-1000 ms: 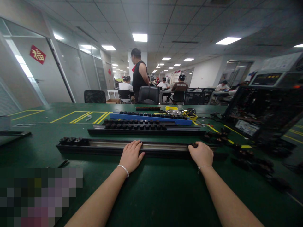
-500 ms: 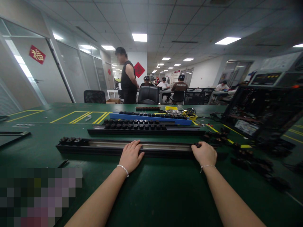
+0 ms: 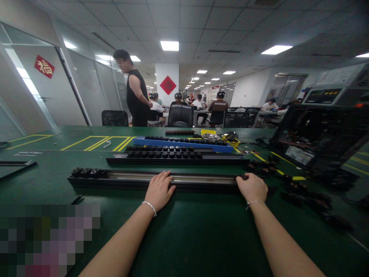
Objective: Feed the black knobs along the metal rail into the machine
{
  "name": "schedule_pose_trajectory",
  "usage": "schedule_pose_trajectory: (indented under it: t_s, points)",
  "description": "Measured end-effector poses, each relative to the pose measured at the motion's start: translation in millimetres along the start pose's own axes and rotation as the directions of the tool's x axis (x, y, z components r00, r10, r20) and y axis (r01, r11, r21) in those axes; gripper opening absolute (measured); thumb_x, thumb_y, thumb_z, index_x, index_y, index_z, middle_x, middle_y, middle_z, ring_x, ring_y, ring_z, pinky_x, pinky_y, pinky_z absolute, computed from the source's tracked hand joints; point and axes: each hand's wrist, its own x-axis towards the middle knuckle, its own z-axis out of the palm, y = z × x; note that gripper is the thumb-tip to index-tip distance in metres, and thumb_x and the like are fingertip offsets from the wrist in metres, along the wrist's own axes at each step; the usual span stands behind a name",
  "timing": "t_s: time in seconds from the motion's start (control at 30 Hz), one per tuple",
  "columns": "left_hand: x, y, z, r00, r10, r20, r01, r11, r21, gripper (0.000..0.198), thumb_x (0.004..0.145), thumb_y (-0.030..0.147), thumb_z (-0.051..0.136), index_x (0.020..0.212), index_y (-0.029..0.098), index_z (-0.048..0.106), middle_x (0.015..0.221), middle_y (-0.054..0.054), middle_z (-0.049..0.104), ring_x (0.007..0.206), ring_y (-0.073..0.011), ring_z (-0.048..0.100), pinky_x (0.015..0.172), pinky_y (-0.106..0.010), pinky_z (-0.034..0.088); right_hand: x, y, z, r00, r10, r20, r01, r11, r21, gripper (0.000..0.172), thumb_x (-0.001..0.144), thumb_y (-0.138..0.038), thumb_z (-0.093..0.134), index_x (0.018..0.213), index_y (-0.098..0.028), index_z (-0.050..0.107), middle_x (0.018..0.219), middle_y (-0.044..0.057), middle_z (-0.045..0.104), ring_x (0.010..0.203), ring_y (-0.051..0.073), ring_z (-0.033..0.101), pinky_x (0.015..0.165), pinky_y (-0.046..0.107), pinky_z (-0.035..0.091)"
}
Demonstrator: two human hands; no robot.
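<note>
Look at that metal strip [image 3: 204, 179] gleaming inside the matt black tray [image 3: 123, 185]! Smooth, faintly glossy green tabletop [image 3: 198, 234] here; beyond, a shiny metal dish [image 3: 211, 137], a leathery chair [image 3: 180, 114].

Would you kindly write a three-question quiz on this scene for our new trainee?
1. True or false: the left hand rests on the nearest black rail.

2. Multiple choice: what does the right hand pinch?
A) the yellow container
B) a small black part
C) the red wall sign

3. Fill in the blank: three dark parts stand grouped at that rail's ____ end, as the person sees it.

Key: 1. True. 2. B. 3. left.
</note>
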Motion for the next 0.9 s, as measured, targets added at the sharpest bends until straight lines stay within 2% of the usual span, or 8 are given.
schedule_pose_trajectory:
  t_s: [0.9]
  points:
    - [0,0,-0.8,1.000,0.005,0.012,-0.005,1.000,0.009,0.028,0.086,0.037,0.044,0.103,0.022,0.060,0.133,-0.005,0.050,0.124,-0.0240,0.043,0.101,-0.043,0.034,12,22,0,0.996,0.068,-0.056,-0.070,0.997,-0.027,0.044,0.070,-0.042,0.045,0.096,-0.013,0.066,0.094,0.014,0.065,0.093,0.028,0.056,0.082,0.038,0.039]
